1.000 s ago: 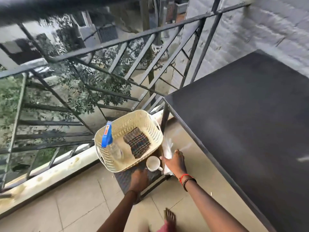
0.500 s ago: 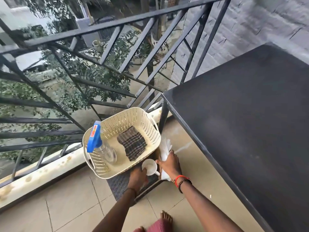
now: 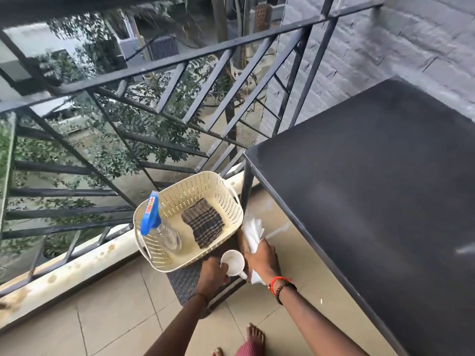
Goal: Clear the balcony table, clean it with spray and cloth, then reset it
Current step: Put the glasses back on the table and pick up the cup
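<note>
Low in the middle of the frame, the left hand (image 3: 212,274) curls round a white cup (image 3: 232,260). Just beside it, the right hand (image 3: 263,256) grips a bunch of white paper (image 3: 253,231). Above the hands sits a cream basket (image 3: 198,185) with a spray bottle (image 3: 164,232) and a checked cloth (image 3: 203,223) inside. The dark bench (image 3: 372,188) fills the right side. The railing (image 3: 180,60) runs across the top.
</note>
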`<state>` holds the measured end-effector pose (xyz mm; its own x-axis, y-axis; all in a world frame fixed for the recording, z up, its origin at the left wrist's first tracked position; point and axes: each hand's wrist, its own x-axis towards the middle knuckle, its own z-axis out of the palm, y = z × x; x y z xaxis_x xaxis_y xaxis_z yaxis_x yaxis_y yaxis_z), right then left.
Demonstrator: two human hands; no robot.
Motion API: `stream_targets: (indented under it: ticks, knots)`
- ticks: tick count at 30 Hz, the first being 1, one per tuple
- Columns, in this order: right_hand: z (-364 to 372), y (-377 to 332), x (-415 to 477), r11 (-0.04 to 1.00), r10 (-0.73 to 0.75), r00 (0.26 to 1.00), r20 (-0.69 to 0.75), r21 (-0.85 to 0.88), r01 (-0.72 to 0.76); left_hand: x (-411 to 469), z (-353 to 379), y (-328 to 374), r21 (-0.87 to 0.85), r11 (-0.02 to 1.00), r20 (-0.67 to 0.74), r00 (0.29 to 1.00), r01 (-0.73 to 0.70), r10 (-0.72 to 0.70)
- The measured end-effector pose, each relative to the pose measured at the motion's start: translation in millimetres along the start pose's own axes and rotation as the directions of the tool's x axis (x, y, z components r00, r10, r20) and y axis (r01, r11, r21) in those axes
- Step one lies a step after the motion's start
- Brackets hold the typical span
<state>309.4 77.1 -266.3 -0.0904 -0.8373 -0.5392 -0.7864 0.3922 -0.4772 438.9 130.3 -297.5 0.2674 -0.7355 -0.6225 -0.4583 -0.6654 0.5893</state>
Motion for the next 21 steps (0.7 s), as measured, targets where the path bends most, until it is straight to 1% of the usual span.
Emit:
stream_targets:
  ticks: [3,6,8,12,14,15,16,17,19,20,21]
  knots:
    - [-12,-5,-22,1.000,-0.009,1.000,-0.006,0.000,0.009,-19,-11,8,0.042,0.999,0.016,1.000,-0.027,0.026]
    - [-25,-10,-45,1.000,-0.019,1.000,-0.004,-0.002,0.019,-39,-25,18,0.173,0.983,0.039,0.997,-0.066,0.060]
    - [-38,-13,-63,0.999,-0.039,0.999,-0.010,0.006,0.039,-57,-38,29,0.228,0.969,0.073,0.994,-0.091,0.076]
    - [-66,-21,-102,0.995,-0.085,0.996,-0.038,0.056,0.087,-89,-68,53,0.414,0.895,0.169,0.980,-0.167,0.104]
    - [-79,-28,-114,0.989,-0.099,0.993,-0.070,0.106,0.106,-98,-84,68,0.439,0.878,0.244,0.966,-0.189,0.086]
    - [-88,-31,-121,0.985,-0.103,0.990,-0.095,0.130,0.115,-103,-92,76,0.415,0.887,0.256,0.962,-0.201,0.098]
    - [-101,-35,-130,0.981,-0.108,0.987,-0.121,0.150,0.126,-113,-100,92,0.447,0.858,0.307,0.944,-0.255,0.120]
    - [-110,-37,-135,0.979,-0.116,0.984,-0.133,0.154,0.136,-121,-107,102,0.469,0.842,0.342,0.934,-0.266,0.105]
    - [-132,-42,-144,0.979,-0.127,0.979,-0.160,0.140,0.150,-128,-116,125,0.478,0.835,0.311,0.942,-0.272,0.128]
    - [-143,-43,-147,0.979,-0.125,0.976,-0.178,0.135,0.151,-130,-118,137,0.521,0.795,0.298,0.939,-0.310,0.171]
    - [-160,-42,-154,0.978,-0.120,0.971,-0.207,0.144,0.151,-137,-121,156,0.522,0.799,0.275,0.946,-0.298,0.172]
